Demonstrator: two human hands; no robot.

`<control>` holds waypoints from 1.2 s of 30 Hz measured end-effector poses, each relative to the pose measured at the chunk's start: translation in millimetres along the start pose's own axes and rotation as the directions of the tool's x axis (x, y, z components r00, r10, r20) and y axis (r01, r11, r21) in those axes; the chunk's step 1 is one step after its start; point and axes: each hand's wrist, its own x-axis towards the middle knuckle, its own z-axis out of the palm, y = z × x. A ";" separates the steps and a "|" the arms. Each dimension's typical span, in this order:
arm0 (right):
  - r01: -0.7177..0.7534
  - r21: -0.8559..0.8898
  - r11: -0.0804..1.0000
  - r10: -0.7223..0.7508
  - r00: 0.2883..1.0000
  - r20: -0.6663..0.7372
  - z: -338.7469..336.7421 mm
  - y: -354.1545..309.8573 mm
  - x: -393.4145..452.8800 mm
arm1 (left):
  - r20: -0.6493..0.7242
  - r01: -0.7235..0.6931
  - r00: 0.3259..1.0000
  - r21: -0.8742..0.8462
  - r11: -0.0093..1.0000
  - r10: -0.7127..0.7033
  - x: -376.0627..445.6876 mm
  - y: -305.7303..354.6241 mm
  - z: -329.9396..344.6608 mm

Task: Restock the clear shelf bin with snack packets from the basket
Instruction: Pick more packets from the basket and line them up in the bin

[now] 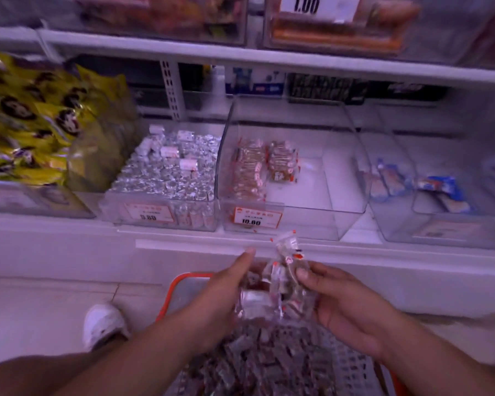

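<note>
On the shelf (183, 241), the leftmost bin holds yellow bags (32, 121). Next, a clear bin (160, 215) is packed with silver-wrapped sweets. The clear shelf bin (312, 221), tagged 10.80, has a few red-trimmed packets (265, 167) along its left side. To its right, another bin (440, 230) contains blue packets. Below, the left hand (226, 292) and right hand (346, 304) curl their fingers round a bunch of snack packets (280, 287) above the orange-rimmed basket (180, 287), itself full of packets.
</note>
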 end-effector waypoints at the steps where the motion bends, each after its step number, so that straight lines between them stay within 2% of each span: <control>1: 0.023 -0.017 1.000 -0.024 0.998 -0.052 1.0 6.1 0.5 | 0.091 -0.032 0.995 0.019 0.999 0.030 1.0 -1.8 2.1; 2: 0.036 -0.077 0.996 -0.044 0.993 -0.113 0.9 11.2 2.9 | 0.138 -0.087 0.987 0.066 0.994 0.077 3.5 -3.6 -0.3; 4: 0.014 -0.256 0.967 -0.072 0.973 -0.219 -0.5 16.5 10.4 | 0.059 -0.169 0.985 0.282 0.944 0.159 11.7 -7.9 -12.0; 6: -0.036 -0.397 0.917 -0.077 0.961 -0.266 -5.1 19.5 18.4 | -0.091 -0.100 0.982 0.490 0.866 0.165 20.6 -12.9 -26.1; 8: -0.075 -0.447 0.892 -0.062 0.957 -0.283 -10.9 23.5 26.5 | -0.196 -0.012 0.970 0.554 0.832 0.144 27.6 -16.3 -34.7; 12: -0.092 -0.402 0.911 -0.015 0.967 -0.256 -14.0 33.2 35.5 | -0.296 0.036 0.948 0.465 0.885 0.117 39.3 -20.8 -37.7; 15: -0.005 -0.335 0.942 -0.091 0.958 -0.271 -12.2 32.1 42.1 | -0.253 0.089 0.966 0.144 0.986 -0.050 40.0 -12.5 -27.3; 17: 0.060 -0.268 0.962 -0.140 0.947 -0.290 -10.2 28.3 43.6 | -0.156 0.129 0.979 -0.040 0.991 -0.134 35.5 -5.1 -16.5; 18: 0.081 -0.210 0.974 -0.142 0.944 -0.296 -8.3 27.2 43.5 | -0.105 0.107 0.988 -0.077 0.991 -0.115 32.7 -3.2 -12.0; 20: 0.105 -0.056 0.993 -0.117 0.940 -0.319 -3.3 29.0 43.0 | -0.072 -0.035 0.997 -0.105 0.994 0.028 29.8 -4.6 -5.4; 23: 0.130 0.092 0.987 -0.084 0.915 -0.395 6.1 39.3 41.8 | -0.197 -0.205 0.964 -0.135 0.969 0.177 26.2 -14.2 -2.1; 26: 0.169 0.137 0.976 -0.107 0.921 -0.376 15.3 47.8 37.6 | -0.310 -0.302 0.901 0.052 0.952 0.303 22.8 -22.5 3.0; 28: 0.184 0.016 0.983 -0.165 0.914 -0.370 19.5 49.3 35.1 | -0.363 -0.354 0.852 0.131 0.926 0.377 21.3 -23.4 4.7; 31: 0.201 -0.302 0.932 -0.314 0.863 -0.396 19.8 46.7 37.0 | -0.427 -0.382 0.817 0.103 0.918 0.388 22.2 -16.9 -0.3; 34: 0.254 -0.527 0.811 -0.452 0.844 -0.290 20.6 42.6 37.6 | -0.479 -0.377 0.808 0.028 0.926 0.344 23.0 -4.9 -6.5; 36: 0.299 -0.574 0.762 -0.502 0.833 -0.232 20.3 43.2 37.9 | -0.505 -0.369 0.805 -0.015 0.929 0.311 22.5 0.3 -8.9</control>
